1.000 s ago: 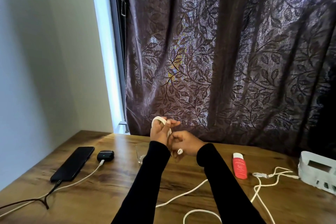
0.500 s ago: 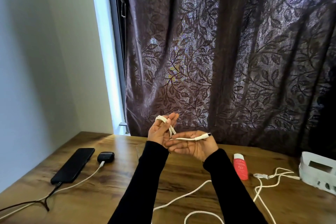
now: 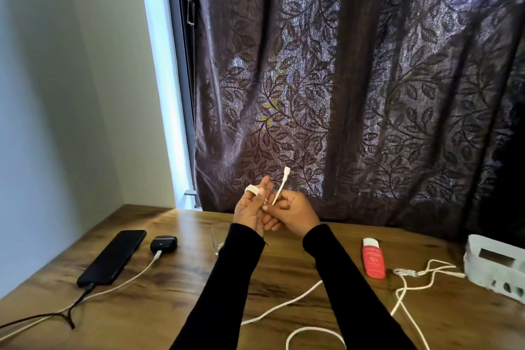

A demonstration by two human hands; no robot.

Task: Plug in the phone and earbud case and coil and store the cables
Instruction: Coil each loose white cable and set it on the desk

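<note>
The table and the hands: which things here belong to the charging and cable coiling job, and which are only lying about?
Belong to the job:
- phone, cable plugged in
- earbud case, cable plugged in
- white cable, wound on the left hand, its end pinched by the right hand
- loose white cables

Lying about:
- red tube
- drinking glass
- white box (storage, perhaps)

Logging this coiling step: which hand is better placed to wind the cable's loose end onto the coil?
Probably the right hand: it pinches the free plug end, while the left hand already carries the white coil around its fingers.
</note>
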